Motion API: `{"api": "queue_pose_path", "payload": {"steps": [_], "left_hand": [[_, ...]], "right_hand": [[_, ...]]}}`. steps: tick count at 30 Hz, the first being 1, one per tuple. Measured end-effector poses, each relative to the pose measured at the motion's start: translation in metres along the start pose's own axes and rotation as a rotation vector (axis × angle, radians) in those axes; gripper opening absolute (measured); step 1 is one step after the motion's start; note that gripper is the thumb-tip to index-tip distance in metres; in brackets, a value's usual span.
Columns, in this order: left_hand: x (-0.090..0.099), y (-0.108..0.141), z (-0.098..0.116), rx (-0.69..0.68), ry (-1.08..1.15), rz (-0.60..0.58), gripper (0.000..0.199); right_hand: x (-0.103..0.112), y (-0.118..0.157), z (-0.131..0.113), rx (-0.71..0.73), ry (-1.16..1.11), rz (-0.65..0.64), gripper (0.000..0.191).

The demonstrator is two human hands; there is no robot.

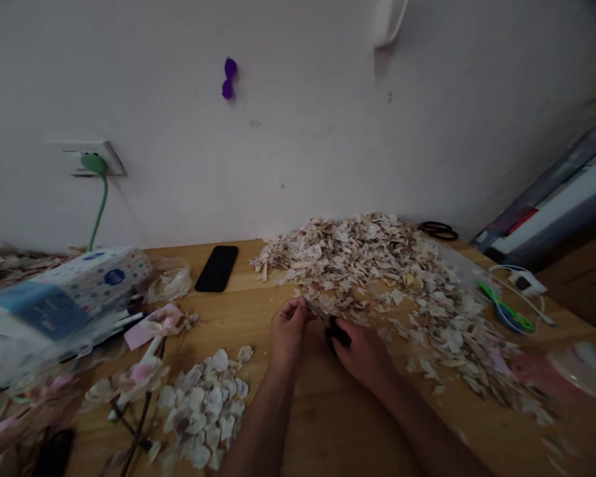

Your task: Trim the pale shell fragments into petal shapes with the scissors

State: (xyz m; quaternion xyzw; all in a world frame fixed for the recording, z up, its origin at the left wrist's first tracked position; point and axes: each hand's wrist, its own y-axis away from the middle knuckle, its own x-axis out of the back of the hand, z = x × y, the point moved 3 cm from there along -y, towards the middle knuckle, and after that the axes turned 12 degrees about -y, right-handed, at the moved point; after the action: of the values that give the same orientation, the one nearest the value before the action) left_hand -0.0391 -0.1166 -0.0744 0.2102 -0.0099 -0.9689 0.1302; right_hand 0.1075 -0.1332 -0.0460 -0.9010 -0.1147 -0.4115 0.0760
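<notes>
At the middle of the wooden table, my right hand (pixel 362 351) is closed on the black handles of a pair of scissors (pixel 338 332), whose blades point up and left. My left hand (pixel 291 328) is pinched at the blade tips, around something too small to make out. Beyond both hands spreads a big pile of dry, pale brown flakes (pixel 347 248), trailing down the right side. Left of my left forearm lies a smaller heap of rounded, whitish petal-like pieces (pixel 211 404).
A black phone (pixel 217 268) lies at the back left. Further left are a tissue pack (pixel 97 278) and twigs with pink-white flowers (pixel 142 377). Black-handled scissors (pixel 438 230), green scissors (pixel 506 308) and a white charger (pixel 527 283) lie at the right.
</notes>
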Motion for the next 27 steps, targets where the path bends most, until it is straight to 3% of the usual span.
{"api": "queue_pose_path", "payload": {"steps": [9, 27], "left_hand": [[0.001, 0.003, 0.010, -0.051, -0.199, 0.030, 0.027], [-0.003, 0.006, 0.020, -0.123, -0.344, 0.058, 0.027]], "right_hand": [[-0.002, 0.000, 0.003, -0.009, -0.047, 0.017, 0.016], [-0.003, 0.000, 0.006, -0.014, 0.005, 0.028, 0.019]]}}
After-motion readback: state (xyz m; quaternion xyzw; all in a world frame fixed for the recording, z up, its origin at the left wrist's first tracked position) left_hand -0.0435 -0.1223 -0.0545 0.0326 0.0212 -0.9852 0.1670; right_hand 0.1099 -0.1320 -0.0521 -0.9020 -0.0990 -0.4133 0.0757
